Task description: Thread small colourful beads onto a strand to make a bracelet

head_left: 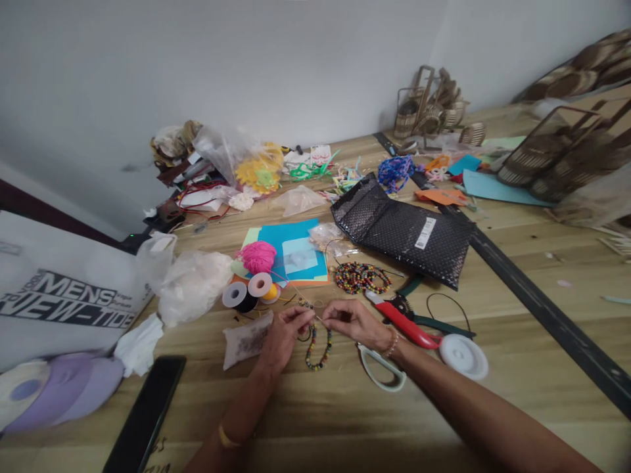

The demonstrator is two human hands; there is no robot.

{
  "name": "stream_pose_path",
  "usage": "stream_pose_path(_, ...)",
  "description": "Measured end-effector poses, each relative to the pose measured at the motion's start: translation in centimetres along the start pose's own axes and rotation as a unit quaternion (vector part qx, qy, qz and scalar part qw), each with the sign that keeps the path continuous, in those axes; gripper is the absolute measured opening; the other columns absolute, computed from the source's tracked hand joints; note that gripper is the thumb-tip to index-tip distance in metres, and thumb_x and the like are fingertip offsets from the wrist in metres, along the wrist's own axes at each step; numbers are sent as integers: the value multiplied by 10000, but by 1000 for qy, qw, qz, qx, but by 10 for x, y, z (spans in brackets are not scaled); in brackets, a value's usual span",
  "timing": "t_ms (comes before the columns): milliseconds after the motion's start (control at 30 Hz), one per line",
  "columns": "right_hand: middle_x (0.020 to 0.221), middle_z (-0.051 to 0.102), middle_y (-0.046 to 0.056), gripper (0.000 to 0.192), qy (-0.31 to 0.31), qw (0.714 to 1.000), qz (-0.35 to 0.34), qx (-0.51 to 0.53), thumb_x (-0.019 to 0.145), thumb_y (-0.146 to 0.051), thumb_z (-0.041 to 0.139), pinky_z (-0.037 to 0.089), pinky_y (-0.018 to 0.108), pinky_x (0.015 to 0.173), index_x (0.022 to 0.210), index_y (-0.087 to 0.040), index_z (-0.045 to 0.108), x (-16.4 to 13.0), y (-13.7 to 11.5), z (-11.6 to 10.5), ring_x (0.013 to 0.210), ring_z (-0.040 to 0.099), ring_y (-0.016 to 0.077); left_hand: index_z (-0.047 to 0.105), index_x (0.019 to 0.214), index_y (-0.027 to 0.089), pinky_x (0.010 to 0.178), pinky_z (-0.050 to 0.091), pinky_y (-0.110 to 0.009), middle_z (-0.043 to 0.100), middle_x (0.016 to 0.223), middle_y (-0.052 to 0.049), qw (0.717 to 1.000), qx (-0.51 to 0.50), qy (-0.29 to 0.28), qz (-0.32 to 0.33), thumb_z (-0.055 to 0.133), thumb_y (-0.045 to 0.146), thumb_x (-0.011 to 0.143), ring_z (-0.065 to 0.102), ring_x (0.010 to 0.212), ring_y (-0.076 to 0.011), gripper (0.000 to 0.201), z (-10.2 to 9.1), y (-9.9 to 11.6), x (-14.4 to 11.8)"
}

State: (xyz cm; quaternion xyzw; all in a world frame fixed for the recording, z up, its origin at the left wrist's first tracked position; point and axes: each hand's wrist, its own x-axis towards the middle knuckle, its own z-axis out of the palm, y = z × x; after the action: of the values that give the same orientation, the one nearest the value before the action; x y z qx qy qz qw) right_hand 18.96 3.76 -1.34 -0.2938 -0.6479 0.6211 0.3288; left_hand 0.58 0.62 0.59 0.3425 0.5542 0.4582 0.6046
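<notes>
My left hand point(290, 332) is closed in a pinch near the middle of the table. It grips the end of a multicoloured bead string point(318, 360), whose loop hangs or lies just below the fingers. Opposite it, my right hand point(352, 322) pinches a thin cord coming from the same string; the fingertips of both hands are a small gap apart. The fine detail between them is too small to make out. A coiled heap of bead strands point(362, 278) lies beyond my right hand. White-handled scissors point(382, 371) lie partly under my right wrist.
A clear packet point(246, 340) lies beside my left hand, with thread spools point(239, 297) and pink yarn point(259, 257) behind. A red-handled cutter point(409, 325), green pliers point(438, 324) and a white spool point(463, 357) lie right. A black padded envelope point(404, 230) and phone point(145, 414) are further out.
</notes>
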Motion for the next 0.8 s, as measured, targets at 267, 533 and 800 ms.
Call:
stream_pose_path(267, 674, 558, -1, 354, -1, 1000, -1, 10, 832, -494, 642, 369, 233, 583, 765, -147, 618, 0, 0, 0, 613, 461, 115, 690, 611, 125, 491, 317, -213, 601, 530, 18, 1000, 9, -2, -6, 861, 366, 541, 434, 471, -67, 303, 3, 3, -2)
stream_pose_path(533, 683, 569, 0, 357, 4, 1000, 4, 4, 829, -502, 644, 382, 232, 585, 773, -150, 624, 1, 2, 1, 615, 473, 115, 701, 649, 125, 508, 332, -215, 603, 553, 17, 999, 40, -18, 25, 818, 369, 612, 438, 485, -68, 273, -2, -5, 0)
stream_pose_path(800, 677, 566, -1, 329, 3, 1000, 5, 4, 835, -473, 634, 375, 235, 587, 765, -152, 617, 0, 0, 0, 611, 465, 117, 713, 688, 133, 517, 333, -218, 588, 557, 28, 998, 55, -29, 30, 791, 357, 656, 432, 495, -71, 240, -4, -7, 0)
